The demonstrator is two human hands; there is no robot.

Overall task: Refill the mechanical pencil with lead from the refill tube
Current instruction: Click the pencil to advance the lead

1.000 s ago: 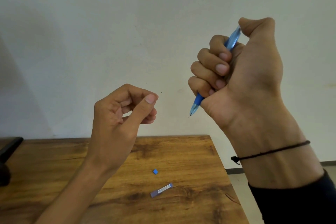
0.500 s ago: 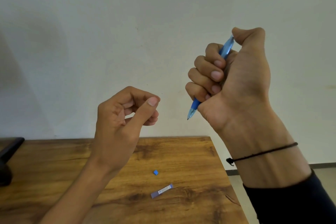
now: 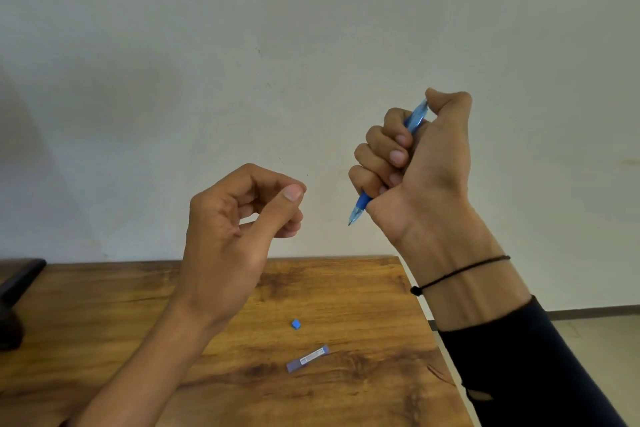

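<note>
My right hand [image 3: 426, 170] is held up in a fist around the blue mechanical pencil [image 3: 360, 206]. The pencil's tip points down and to the left, and my thumb lies over its top end. My left hand [image 3: 235, 229] is raised to the left of the tip, a short gap away. Its fingers are curled and the thumb tip meets the index fingertip, with nothing visible between them. The lead refill tube [image 3: 307, 358], clear bluish with a white label, lies on the wooden table [image 3: 104, 315] below my hands. A small blue cap [image 3: 295, 323] lies just behind it.
A dark object [image 3: 15, 291] stands at the table's left edge. The table's right edge runs under my right forearm, with floor beyond it. A plain pale wall fills the background.
My right hand has come down and slightly left with the pencil, closer to my left hand. My left hand, the tube and the cap have stayed put.
</note>
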